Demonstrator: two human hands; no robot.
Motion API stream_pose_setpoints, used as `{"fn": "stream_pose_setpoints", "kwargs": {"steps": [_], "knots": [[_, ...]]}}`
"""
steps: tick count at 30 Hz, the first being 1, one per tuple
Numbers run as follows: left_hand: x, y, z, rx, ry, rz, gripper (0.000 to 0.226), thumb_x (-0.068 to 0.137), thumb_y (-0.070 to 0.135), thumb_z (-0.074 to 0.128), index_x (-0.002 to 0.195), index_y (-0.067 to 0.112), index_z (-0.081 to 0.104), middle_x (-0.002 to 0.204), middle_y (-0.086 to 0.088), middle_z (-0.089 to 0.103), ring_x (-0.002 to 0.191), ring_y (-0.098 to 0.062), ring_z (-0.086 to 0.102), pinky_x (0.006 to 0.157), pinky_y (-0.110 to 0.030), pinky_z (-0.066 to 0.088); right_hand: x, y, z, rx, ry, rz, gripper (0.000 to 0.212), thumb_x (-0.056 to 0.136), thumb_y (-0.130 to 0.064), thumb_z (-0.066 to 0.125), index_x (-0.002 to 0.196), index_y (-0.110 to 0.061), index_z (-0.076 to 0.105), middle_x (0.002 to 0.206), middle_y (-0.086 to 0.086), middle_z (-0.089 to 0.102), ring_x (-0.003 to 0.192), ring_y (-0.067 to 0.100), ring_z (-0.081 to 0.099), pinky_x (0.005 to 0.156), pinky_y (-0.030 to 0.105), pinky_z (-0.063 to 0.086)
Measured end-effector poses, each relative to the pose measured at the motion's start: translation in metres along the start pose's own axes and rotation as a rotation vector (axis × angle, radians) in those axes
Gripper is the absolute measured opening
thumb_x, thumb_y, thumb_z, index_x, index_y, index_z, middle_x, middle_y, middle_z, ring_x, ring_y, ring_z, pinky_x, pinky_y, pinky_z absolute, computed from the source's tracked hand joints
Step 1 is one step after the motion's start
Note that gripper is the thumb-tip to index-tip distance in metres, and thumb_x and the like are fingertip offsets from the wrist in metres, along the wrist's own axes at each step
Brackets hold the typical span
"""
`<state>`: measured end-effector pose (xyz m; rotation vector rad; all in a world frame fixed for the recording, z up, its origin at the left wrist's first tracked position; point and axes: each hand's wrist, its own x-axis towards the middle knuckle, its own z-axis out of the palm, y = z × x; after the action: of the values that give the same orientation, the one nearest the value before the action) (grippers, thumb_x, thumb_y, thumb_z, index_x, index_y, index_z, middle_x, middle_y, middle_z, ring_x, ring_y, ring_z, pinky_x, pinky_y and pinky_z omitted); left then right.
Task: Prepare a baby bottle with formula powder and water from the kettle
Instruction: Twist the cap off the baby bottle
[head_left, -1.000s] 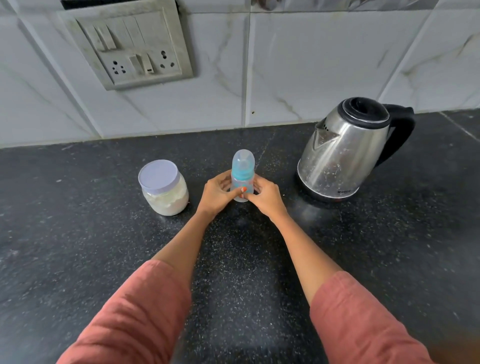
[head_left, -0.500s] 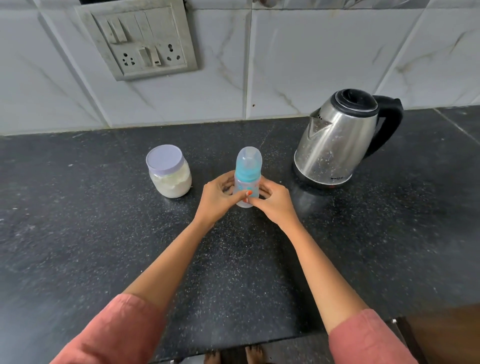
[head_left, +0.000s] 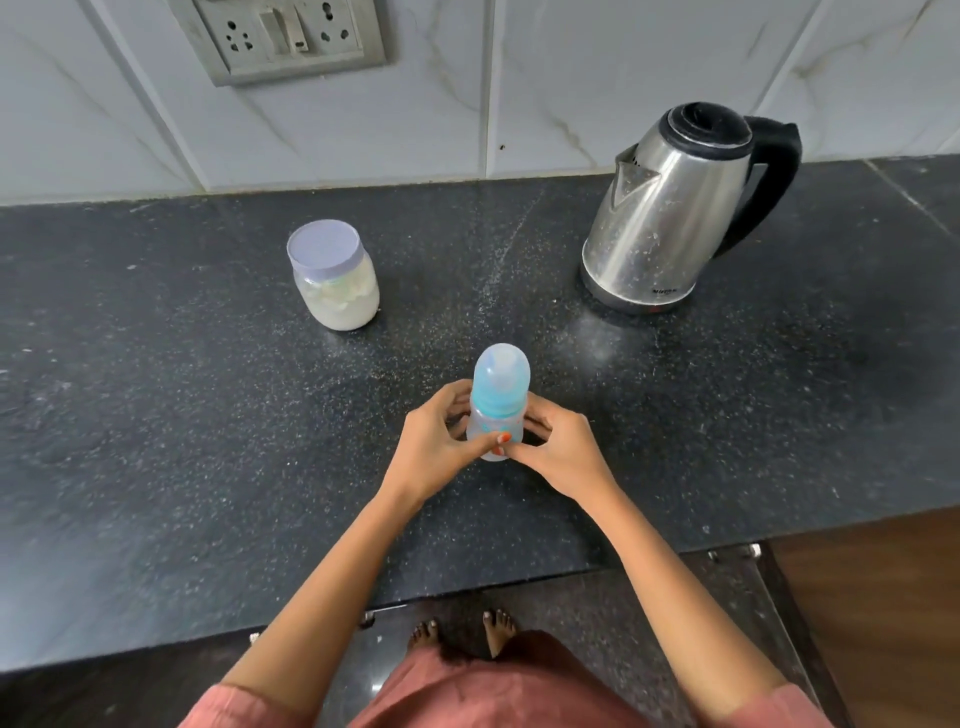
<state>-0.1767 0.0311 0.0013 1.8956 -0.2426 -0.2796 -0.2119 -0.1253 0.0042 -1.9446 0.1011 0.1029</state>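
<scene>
- Black speckled countertop (head_left: 156, 415) carries everything.
- Steel kettle (head_left: 670, 218) stands at two o'clock, lid shut, well apart from the bottle.
- Formula jar (head_left: 335, 283), lidded, stands at eleven o'clock.
- Left hand (head_left: 434, 447) and right hand (head_left: 563, 449) wrap the body of the baby bottle (head_left: 498, 402) from either side.
- The bottle stands upright at centre, capped.

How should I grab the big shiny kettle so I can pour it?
Take the kettle by its black handle, coming in from the right with the right hand. The handle loops out on the side opposite the spout, leaving a gap for fingers to wrap through, and it probably stays cooler than the steel body. The spout then points left, toward the baby bottle.
</scene>
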Motion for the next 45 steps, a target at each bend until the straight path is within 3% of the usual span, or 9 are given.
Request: {"fn": "stream_pose_setpoints", "kwargs": {"steps": [5,10,15,20,25,30,33,38,45], "knots": [[-0.006,-0.006,0.007,-0.002,-0.016,0.01,0.064,0.068,0.013,0.081,0.124,0.01,0.05,0.115,0.005,0.058,0.106,-0.007,0.057,0.087,-0.007,0.045,-0.006,0.005,0.001,-0.019,0.016,0.0,0.05,0.071,-0.009,0.076,0.116,-0.019,0.058,0.102,-0.019,0.06,0.094,-0.016,0.055,0.085,0.003,0.042],[-0.007,-0.01,0.007,-0.002,-0.03,0.032,0.063,0.069,0.014,0.08,0.123,0.012,0.049,0.116,0.007,0.055,0.11,-0.006,0.054,0.092,-0.008,0.042,-0.007,0.005,0.002,-0.05,0.017,0.025,0.055,0.071,-0.009,0.075,0.122,-0.014,0.054,0.111,-0.011,0.059,0.105,-0.001,0.054,0.088,0.004,0.041],[-0.006,-0.012,0.007,-0.019,-0.052,0.058,0.063,0.069,0.015,0.08,0.116,0.032,0.042,0.115,0.021,0.05,0.113,-0.003,0.051,0.099,-0.016,0.04,-0.007,-0.007,-0.016,-0.195,-0.058,0.057,0.075,0.064,-0.012,0.08,0.131,-0.017,0.047,0.129,0.002,0.057,0.119,0.011,0.05,0.104,0.026,0.038],[-0.004,-0.012,0.01,-0.048,-0.068,0.06,0.067,0.065,0.022,0.083,0.116,0.038,0.042,0.114,0.025,0.052,0.108,0.01,0.051,0.095,-0.015,0.041,-0.006,-0.053,-0.029,-0.229,-0.048,0.013,0.08,0.062,-0.019,0.083,0.132,-0.018,0.045,0.124,0.0,0.058,0.109,0.011,0.055,0.097,0.027,0.045],[-0.003,-0.015,0.014,-0.061,-0.044,0.065,0.055,0.066,0.024,0.08,0.112,0.033,0.052,0.106,0.015,0.064,0.101,-0.006,0.062,0.092,-0.035,0.05,-0.002,-0.092,-0.018,-0.745,-0.119,0.047,0.074,0.071,-0.042,0.071,0.134,-0.029,0.033,0.134,-0.007,0.047,0.121,0.018,0.046,0.092,0.038,0.038],[-0.002,-0.014,0.011,-0.036,-0.053,0.091,0.049,0.067,0.017,0.081,0.104,0.034,0.054,0.096,0.02,0.064,0.093,0.0,0.062,0.088,-0.028,0.051,0.01,-0.105,-0.005,-1.096,-0.164,-0.025,0.053,0.075,-0.035,0.068,0.118,-0.017,0.043,0.117,0.006,0.054,0.105,0.029,0.056,0.072,0.033,0.035],[-0.001,-0.014,0.009,-0.02,-0.075,0.104,0.045,0.07,0.01,0.079,0.1,0.034,0.055,0.091,0.02,0.064,0.087,-0.001,0.062,0.084,-0.028,0.051,0.013,-0.111,-0.003,-1.093,-0.227,-0.044,0.043,0.076,-0.022,0.068,0.114,-0.014,0.049,0.113,0.01,0.055,0.101,0.03,0.057,0.068,0.031,0.036],[0.001,-0.017,0.007,-0.028,-0.099,0.099,0.051,0.07,0.015,0.079,0.116,0.014,0.058,0.098,0.01,0.068,0.096,-0.004,0.064,0.088,-0.032,0.051,0.015,-0.113,-0.007,-1.013,-0.294,-0.097,0.04,0.073,-0.012,0.069,0.111,-0.016,0.057,0.109,0.011,0.059,0.096,0.028,0.059,0.064,0.029,0.038],[0.002,-0.016,0.007,-0.008,-0.088,0.084,0.039,0.069,0.013,0.08,0.095,0.032,0.057,0.091,0.019,0.065,0.09,0.0,0.064,0.085,-0.03,0.052,0.021,-0.111,-0.018,-1.014,-0.462,-0.216,0.035,0.073,-0.01,0.069,0.106,-0.018,0.062,0.104,0.005,0.056,0.097,0.022,0.055,0.07,0.029,0.041]]}}
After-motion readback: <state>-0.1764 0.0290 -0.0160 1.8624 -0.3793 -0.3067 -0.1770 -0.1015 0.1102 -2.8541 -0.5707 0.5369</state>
